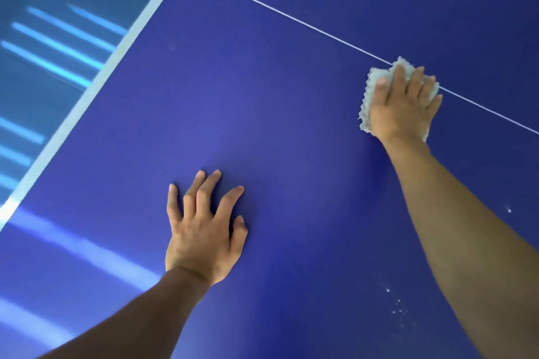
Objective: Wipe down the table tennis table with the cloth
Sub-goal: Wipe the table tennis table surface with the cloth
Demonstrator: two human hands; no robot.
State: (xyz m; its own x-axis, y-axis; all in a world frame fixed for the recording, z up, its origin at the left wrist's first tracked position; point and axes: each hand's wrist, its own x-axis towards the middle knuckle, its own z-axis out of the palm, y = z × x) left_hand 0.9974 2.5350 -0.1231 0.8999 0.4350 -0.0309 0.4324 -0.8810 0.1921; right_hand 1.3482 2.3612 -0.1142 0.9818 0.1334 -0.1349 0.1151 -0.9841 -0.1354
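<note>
- Two hands are on the table (262,96), and only one is doing the work. At the far left, past the table's white edge band (116,58), lies a floor (43,38) striped with light.
- Nearest that left edge, the left hand (201,230) rests on the bare blue top. Its fingers are spread and a little arched, with the tips touching the surface. It holds nothing and looks like a brace for leaning in.
- A thin white line (291,16) runs from the left edge band across the top toward the right side.
- Small pale droplets (398,304) sit on the top near the bottom, just left of the right forearm, and a single speck lies further right.
- The cloth (370,96), pale and bunched, lies on the top right over the thin line, well away from the left edge.
- The right hand (404,108) covers the cloth with palm down and fingers laid fairly straight. It presses the cloth flat and does not clench round it.
- My reading is that wiping is mid-stroke, at the far reach of the arm.
- The next move probably calls for steady downward pressure while dragging the cloth back toward the near side, through the droplets. The left hand should stay planted so the weight is balanced.
</note>
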